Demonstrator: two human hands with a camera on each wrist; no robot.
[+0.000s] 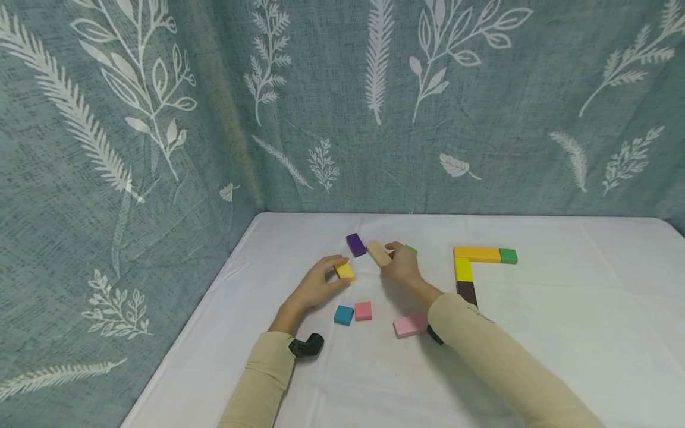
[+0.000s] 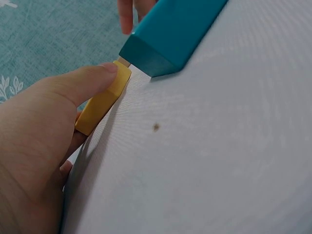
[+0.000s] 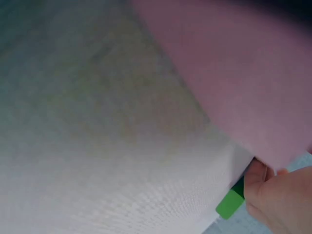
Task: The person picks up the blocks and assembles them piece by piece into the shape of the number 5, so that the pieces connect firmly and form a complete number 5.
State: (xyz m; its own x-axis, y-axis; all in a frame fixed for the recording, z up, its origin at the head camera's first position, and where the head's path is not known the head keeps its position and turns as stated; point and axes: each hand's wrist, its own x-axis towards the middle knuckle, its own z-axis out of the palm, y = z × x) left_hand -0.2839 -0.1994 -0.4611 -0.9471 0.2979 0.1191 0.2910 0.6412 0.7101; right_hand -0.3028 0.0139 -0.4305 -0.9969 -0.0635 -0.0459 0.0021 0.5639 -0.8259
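My left hand [image 1: 318,283] grips a yellow block [image 1: 345,271] between thumb and fingers; in the left wrist view the thumb lies along the yellow block [image 2: 103,101]. Farther right, my right hand [image 1: 404,267] pinches the near right end of a beige block [image 1: 377,253]. A green block [image 1: 411,249] shows partly behind that hand, and the right wrist view has the green block [image 3: 230,204] beside the fingers. Just left of the beige block lies a purple block [image 1: 355,245]. Nearer the body, a blue block [image 1: 343,315] sits beside a coral-pink block [image 1: 363,311].
A pink block [image 1: 409,326] lies by the right wrist, partly covered by the sleeve. To the right, an orange block [image 1: 477,254], green block [image 1: 508,256], yellow block [image 1: 463,269] and dark brown block [image 1: 467,292] form an angled line on the white-covered table [image 1: 578,333]. Patterned curtains hang behind and left.
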